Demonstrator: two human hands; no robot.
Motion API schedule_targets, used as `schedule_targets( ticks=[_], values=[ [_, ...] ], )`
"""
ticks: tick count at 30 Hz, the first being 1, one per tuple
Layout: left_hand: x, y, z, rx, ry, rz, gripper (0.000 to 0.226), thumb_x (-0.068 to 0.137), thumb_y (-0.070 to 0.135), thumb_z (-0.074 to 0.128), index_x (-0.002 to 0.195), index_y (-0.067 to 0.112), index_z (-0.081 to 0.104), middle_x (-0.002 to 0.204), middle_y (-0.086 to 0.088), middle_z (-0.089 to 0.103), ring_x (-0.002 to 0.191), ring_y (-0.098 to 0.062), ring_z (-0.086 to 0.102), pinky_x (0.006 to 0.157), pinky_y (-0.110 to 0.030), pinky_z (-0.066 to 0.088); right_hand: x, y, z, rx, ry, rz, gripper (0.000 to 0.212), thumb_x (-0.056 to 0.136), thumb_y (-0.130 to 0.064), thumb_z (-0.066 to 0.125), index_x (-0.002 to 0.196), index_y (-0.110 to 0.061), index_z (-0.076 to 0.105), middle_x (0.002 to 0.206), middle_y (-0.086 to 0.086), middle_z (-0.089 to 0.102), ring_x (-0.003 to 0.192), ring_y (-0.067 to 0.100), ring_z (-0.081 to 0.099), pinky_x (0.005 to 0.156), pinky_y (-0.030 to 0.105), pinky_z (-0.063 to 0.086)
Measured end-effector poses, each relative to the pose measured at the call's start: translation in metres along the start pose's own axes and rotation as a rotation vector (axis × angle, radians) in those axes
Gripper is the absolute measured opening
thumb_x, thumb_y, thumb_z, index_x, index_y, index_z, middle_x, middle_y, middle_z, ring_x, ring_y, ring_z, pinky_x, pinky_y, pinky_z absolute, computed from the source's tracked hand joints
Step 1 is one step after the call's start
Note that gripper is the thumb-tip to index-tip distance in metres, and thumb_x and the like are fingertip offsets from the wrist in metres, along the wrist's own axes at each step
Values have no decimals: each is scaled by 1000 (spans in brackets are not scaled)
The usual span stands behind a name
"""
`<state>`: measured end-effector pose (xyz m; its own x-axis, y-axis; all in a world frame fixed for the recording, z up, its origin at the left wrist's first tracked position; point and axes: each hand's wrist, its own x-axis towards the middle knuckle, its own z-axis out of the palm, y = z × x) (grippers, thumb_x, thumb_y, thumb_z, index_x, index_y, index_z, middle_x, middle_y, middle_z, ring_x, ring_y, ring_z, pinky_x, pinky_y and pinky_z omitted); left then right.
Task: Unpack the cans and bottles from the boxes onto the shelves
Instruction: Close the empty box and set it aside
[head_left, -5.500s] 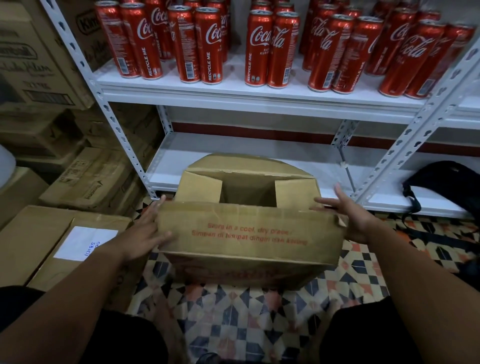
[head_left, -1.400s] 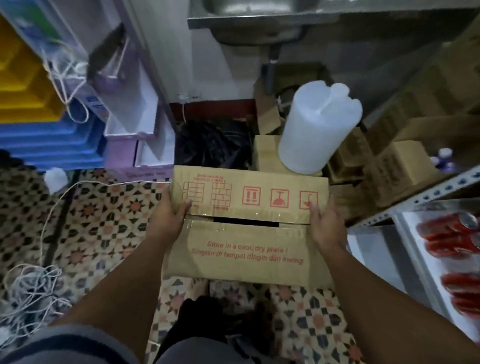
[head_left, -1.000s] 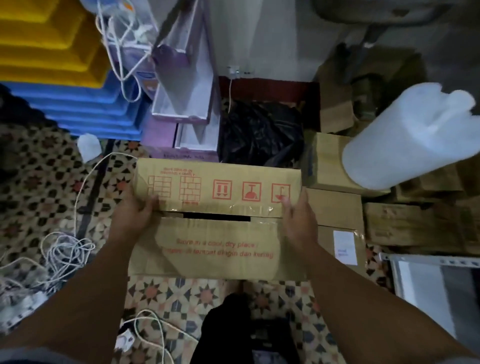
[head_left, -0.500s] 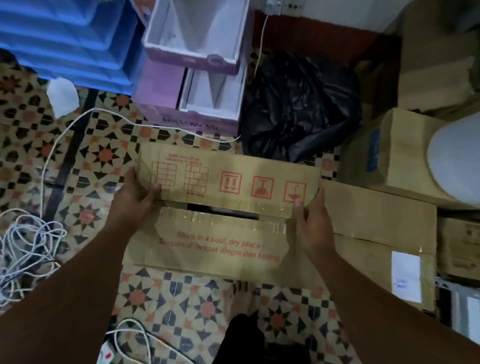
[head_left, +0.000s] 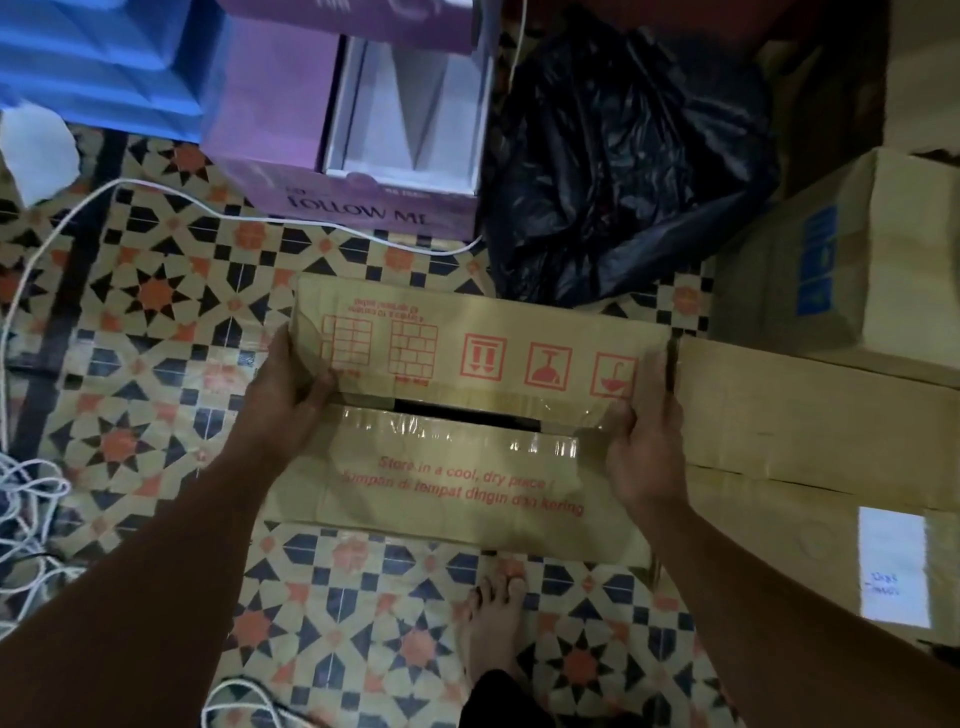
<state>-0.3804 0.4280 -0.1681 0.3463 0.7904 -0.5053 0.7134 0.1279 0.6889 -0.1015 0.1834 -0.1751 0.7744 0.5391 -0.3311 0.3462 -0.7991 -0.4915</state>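
The person is holding a cardboard box between both hands above the patterned tile floor. The left hand is gripping the box's left end, thumb curled over the top flap. The right hand is grasping the right end, fingers wrapped round the edge. Beyond the right hand a black plastic bag is lying; just beside it, brown cartons are sitting. A purple box is standing beyond the left hand.

Left hand and right hand grip opposite ends.
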Motion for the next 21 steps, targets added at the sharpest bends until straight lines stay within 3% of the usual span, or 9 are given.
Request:
schedule_targets(
  ticks=[6, 10, 13, 18, 21],
  values=[
    [20, -5, 0, 23, -48, 107, 68, 98, 17, 63, 152, 39, 27, 145, 1, 52, 136, -25, 51, 103, -63, 48, 21, 9, 8, 13, -67, 26, 72, 104, -22, 44, 160, -37, 2, 154, 15, 21, 126, 33, 45, 111, 48, 39],
    [24, -2, -6, 29, -125, 92, 82, 95, 5, 62, 156, 41, 20, 146, -1, 50, 137, -25, 49, 105, -62, 48, 22, 3, 3, 62, -108, 56, 83, 104, -26, 47, 148, -61, -15, 158, 10, 11, 134, 34, 40, 115, 57, 35],
    [23, 4, -8, 66, -121, 52, 86, 90, 7, 67, 155, 40, 20, 147, -1, 49, 138, -29, 47, 104, -64, 47, 21, -2, -8, -19, -153, 63, 90, 101, -28, 51, 149, -57, -19, 161, 11, 8, 136, 38, 40, 113, 58, 37],
    [17, 24, 1, 250, -37, 121, 91, 82, 44, 70, 157, 36, 19, 155, -2, 39, 144, -34, 40, 105, -65, 46, 5, -28, -46, -100, -170, 43, 73, 102, -31, 53, 160, -34, 9, 165, 13, 11, 147, 37, 24, 120, 55, 23],
    [-18, 83, 8, 356, -11, 201, 75, 85, 40, 65, 152, 33, 31, 147, -3, 50, 140, -35, 44, 109, -65, 41, -13, -46, -90, -56, -136, -69, 63, 101, -26, 54, 159, -25, 26, 160, 13, 24, 143, 34, 30, 119, 51, 27]
  ],
)
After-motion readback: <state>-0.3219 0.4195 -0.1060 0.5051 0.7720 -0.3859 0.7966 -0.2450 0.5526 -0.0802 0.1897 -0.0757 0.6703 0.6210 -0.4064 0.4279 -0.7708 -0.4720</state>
